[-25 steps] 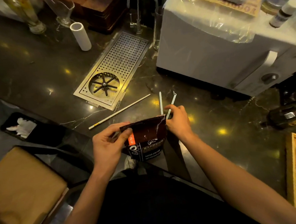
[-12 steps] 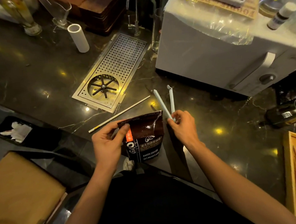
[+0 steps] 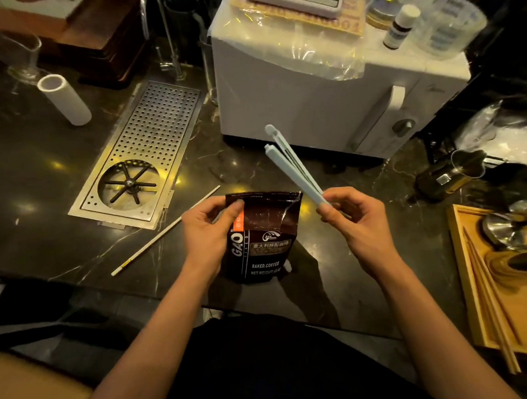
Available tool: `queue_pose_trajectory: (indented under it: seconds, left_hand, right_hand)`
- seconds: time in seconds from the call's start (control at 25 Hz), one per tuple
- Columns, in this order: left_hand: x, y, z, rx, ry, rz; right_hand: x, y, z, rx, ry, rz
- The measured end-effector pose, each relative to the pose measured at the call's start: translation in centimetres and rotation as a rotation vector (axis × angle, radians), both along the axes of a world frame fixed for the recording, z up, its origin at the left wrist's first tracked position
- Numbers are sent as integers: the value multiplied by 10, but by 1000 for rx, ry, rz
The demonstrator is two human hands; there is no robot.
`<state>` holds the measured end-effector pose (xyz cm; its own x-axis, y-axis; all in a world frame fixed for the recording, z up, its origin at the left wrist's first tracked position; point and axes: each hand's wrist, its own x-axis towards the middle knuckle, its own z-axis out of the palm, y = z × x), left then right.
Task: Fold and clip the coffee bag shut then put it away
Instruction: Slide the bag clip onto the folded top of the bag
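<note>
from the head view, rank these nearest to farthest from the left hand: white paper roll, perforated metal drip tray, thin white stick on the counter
1. Thin white stick, lying on the dark counter right beside the left hand.
2. Perforated metal drip tray, farther back and to the left.
3. White paper roll, lying far back left, past the tray.

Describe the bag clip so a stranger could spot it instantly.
Start at the white appliance on the dark counter. Just in front, the right hand holds up the clip beside the coffee bag. Pale blue, two long arms splayed open, unlike the single white stick lying flat.
</note>
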<state>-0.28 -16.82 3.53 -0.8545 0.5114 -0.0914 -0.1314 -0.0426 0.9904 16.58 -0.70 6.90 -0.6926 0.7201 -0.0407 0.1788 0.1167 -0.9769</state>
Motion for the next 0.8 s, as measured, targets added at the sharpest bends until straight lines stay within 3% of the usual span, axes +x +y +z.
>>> queue_pose_trajectory:
  seconds: [0.32,0.8]
  left_hand:
    - [13,63,-3,13,-26,-255]
    - [13,66,-9,-54,-42,-211]
  right_hand:
    - [39,34,2,95,-62,-41]
    - [29,48,-8,90,-85,14]
